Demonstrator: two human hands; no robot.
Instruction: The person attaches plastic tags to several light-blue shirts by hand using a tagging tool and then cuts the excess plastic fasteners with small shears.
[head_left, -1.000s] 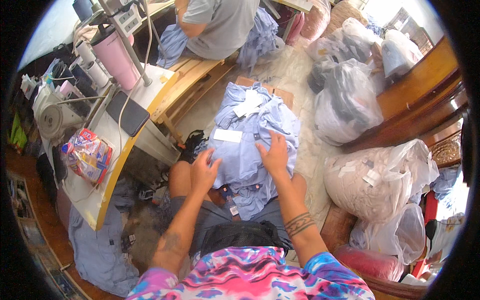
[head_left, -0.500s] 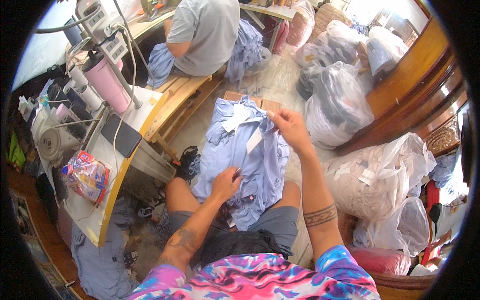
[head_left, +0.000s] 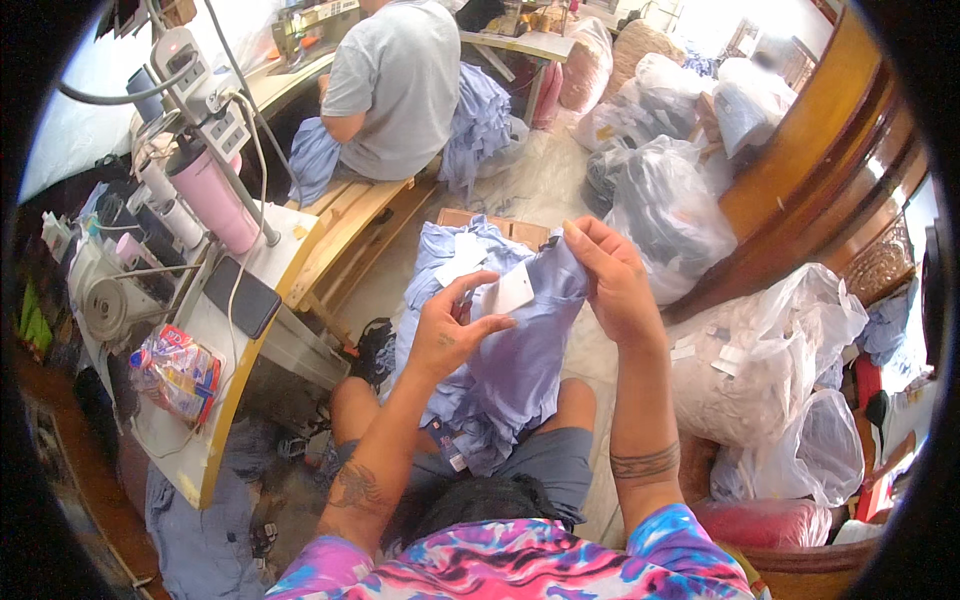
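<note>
Over my lap, my left hand (head_left: 455, 335) pinches a white tag (head_left: 512, 290) and my right hand (head_left: 612, 280) clamps the light-blue shirt (head_left: 510, 370), likely lifting it so the tag shows. Beyond, clear plastic bags (head_left: 660, 210) bulge with folded cloth; another person (head_left: 395, 85) sits on a bench.

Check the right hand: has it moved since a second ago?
Yes. The right hand has lifted off the light blue cotton garment on the lap, up toward the brown cardboard box, pinching the fabric's top edge.
</note>
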